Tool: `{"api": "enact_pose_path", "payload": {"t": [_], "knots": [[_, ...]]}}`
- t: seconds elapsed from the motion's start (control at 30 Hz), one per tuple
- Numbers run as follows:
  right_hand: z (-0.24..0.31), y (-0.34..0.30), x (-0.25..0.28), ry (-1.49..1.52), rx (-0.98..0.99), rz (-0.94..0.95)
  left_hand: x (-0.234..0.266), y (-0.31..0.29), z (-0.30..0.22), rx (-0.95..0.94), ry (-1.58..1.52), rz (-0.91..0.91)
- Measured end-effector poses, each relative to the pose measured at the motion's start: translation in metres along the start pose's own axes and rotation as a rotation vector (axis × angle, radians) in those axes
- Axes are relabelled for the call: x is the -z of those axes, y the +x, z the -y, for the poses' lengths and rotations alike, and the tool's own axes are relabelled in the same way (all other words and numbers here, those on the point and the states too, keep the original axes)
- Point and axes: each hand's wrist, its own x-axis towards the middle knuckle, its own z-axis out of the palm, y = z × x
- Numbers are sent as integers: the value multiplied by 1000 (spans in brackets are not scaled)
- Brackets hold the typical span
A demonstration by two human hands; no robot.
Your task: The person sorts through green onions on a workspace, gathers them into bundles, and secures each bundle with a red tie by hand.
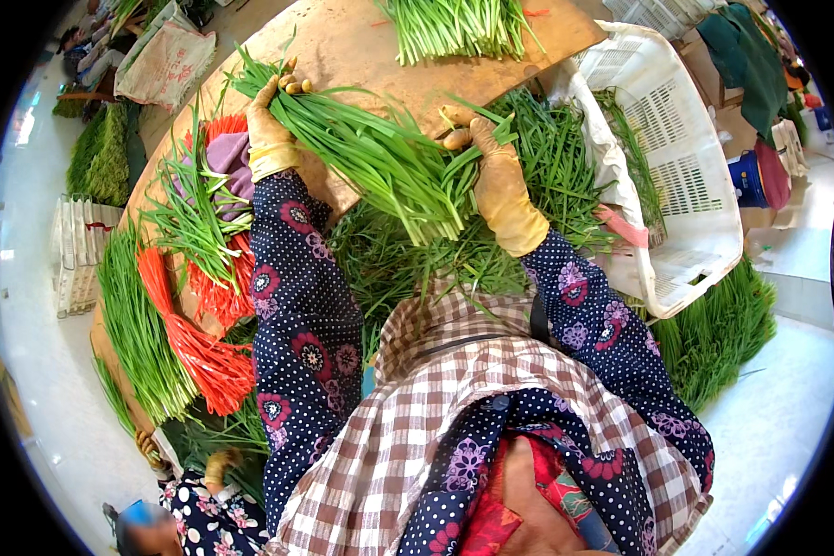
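A loose bunch of garlic chives (371, 153) stretches between my hands over the wooden table's near edge. My left hand (273, 119), in a yellowed glove, is closed round its upper left part, by the leafy tips. Near its pale cut ends, my right hand (496, 176), gloved alike, has its fingers bent round a few blades at the bunch's right side. A heap of loose green blades (398, 264) lies beneath, over the checked apron (463, 371) on my lap.
Red ties (208, 357), a purple cloth (230, 171) and more chives (144, 324) lie on the table (343, 46) at left. A neat bundle (463, 28) rests at the far edge. A white plastic crate (681, 139) stands right. A co-worker (208, 514) sits lower left.
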Motion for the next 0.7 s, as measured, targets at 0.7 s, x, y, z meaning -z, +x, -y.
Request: {"api": "enact_pose_path", "payload": {"t": [0.7], "knots": [[71,-80,79,-567,32,-75,17,10,-9,49,-172,-14]]}}
